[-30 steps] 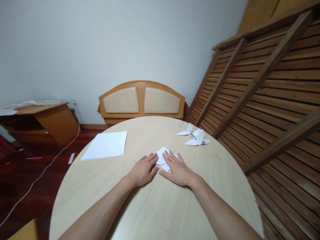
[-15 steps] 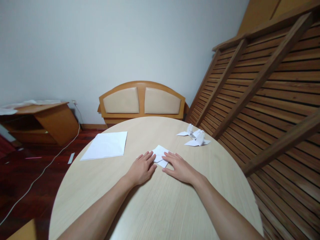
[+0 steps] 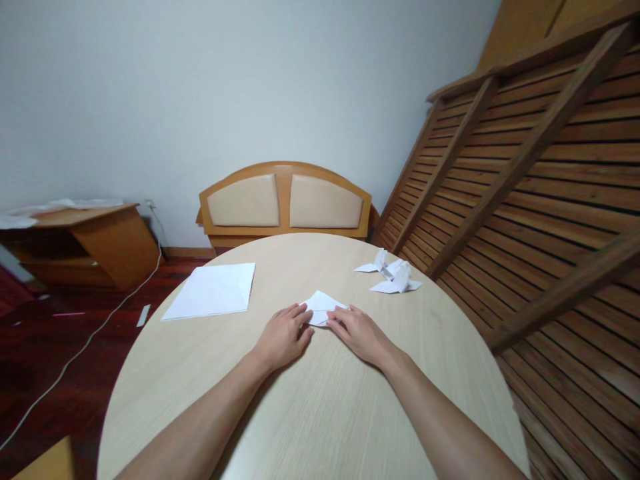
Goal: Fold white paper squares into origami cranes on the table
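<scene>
A small folded sheet of white paper (image 3: 319,302) lies on the round table in front of me, its top corner pointing away and its lower edge folded up. My left hand (image 3: 286,337) rests at its left side, fingertips on the paper and thumb held apart, so this hand is open. At the right side, my right hand (image 3: 359,335) is closed, with thumb and bent fingers pinching the paper's edge. Parts of both side corners are hidden beneath my fingers.
On the pale round table (image 3: 320,413), a stack of white paper (image 3: 213,291) lies to the left. Several folded paper cranes (image 3: 395,277) sit at the back right. Beyond stand a headboard (image 3: 285,200), a slatted wooden frame (image 3: 480,220) and a low cabinet (image 3: 115,240).
The bottom corner of the paper, which pointed toward me, is now folded up. My right hand's fingers have drawn from lying flat into a pinch; my left hand has hardly moved.
</scene>
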{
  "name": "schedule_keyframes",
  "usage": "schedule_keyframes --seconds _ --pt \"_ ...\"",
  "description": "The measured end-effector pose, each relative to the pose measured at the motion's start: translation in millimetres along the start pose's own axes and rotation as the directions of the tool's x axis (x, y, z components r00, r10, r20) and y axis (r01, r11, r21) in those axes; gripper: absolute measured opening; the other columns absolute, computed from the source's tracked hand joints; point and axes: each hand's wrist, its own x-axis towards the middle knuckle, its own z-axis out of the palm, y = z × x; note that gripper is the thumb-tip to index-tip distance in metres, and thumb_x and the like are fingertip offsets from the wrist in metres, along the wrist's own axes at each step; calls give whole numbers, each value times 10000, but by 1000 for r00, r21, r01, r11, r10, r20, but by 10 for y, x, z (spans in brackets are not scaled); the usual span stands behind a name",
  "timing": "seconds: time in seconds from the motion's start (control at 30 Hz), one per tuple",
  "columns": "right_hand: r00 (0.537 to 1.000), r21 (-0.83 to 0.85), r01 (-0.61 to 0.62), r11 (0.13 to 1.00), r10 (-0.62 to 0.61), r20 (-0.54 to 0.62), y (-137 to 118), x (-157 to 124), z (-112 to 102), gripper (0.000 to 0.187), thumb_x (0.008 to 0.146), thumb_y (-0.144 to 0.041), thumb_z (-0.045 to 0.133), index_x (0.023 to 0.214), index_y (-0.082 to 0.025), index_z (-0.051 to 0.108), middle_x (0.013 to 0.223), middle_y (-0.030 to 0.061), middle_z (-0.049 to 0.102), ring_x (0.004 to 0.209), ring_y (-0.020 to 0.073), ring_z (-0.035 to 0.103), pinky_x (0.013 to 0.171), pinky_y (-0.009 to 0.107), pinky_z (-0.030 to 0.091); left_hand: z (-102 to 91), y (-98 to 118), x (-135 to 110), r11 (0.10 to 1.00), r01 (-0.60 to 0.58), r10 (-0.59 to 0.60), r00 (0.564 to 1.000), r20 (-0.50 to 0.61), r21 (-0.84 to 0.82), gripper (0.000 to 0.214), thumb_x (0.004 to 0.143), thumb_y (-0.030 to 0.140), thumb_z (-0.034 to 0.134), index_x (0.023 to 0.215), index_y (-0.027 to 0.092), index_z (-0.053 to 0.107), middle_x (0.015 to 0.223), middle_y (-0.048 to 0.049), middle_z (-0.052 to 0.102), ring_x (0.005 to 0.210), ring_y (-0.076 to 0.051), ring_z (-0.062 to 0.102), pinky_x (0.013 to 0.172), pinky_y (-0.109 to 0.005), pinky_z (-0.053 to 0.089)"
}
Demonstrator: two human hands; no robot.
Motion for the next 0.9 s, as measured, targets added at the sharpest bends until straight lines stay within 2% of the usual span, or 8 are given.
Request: schedule_keyframes --seconds 0.23,0.33,0.4,0.47,0.57,0.63,0.83,0.9 --pt "995 149 -46 988 59 -86 -66 10 -44 305 1034 -378 387 993 -226 647 960 42 720 911 210 651 865 342 464 -78 4 39 999 36 -37 999 -37 -17 236 923 180 517 1073 209 698 1058 -74 746 967 -249 688 860 -364 520" --pt "991 211 -54 976 78 -105 -59 -10 -87 255 995 -416 468 1108 -237 611 1103 63 703 1040 228 634 912 363 466 -108 -3 47 997 74 -74 996 -48 -2 250 973 216 460 1009 219 707 943 -58 756 862 -233 699 764 -327 508" --pt "987 225 -63 972 94 -128 -26 -21 -106 336 927 -442 582 1199 -246 575 1187 73 680 1105 242 616 953 383 459 -119 -6 45 996 92 -93 993 -70 -24 276 1001 259 427 994 223 700 903 -49 752 820 -220 696 727 -304 495" --pt "978 241 -74 968 117 -170 19 -22 -110 366 888 -434 628 1198 -244 588 1165 68 691 1072 241 632 944 379 467 -123 -8 41 992 112 -119 987 -105 -63 272 1009 278 418 1008 225 685 919 -46 751 826 -213 697 727 -294 491" --pt "958 313 -97 945 174 -229 80 1 -97 256 931 -415 548 1033 -215 672 1000 56 729 922 224 663 855 349 497 -128 1 36 978 161 -183 968 -171 -135 240 1007 319 439 1129 237 630 1000 -45 751 879 -214 701 755 -296 499" --pt "943 383 -97 919 207 -259 105 23 -83 291 946 -424 514 964 -198 697 932 55 734 868 220 661 808 334 506 -139 17 34 964 203 -236 951 -201 -169 267 1004 365 453 1211 248 574 1015 -43 748 879 -213 704 746 -296 502" --pt "909 544 -136 828 322 -264 173 73 -17 353 903 -447 558 1045 -161 706 973 80 742 814 221 669 709 319 526 -175 -11 35 935 303 -338 921 -195 -186 329 990 411 467 1260 228 513 884 -38 713 785 -209 684 702 -311 505" --pt "903 533 -166 830 345 -256 217 79 26 362 902 -438 551 1063 -151 702 961 86 744 785 223 672 686 324 525 -166 -61 38 944 288 -322 910 -263 -159 349 981 375 471 1283 201 488 1007 -82 688 914 -237 669 794 -364 520"
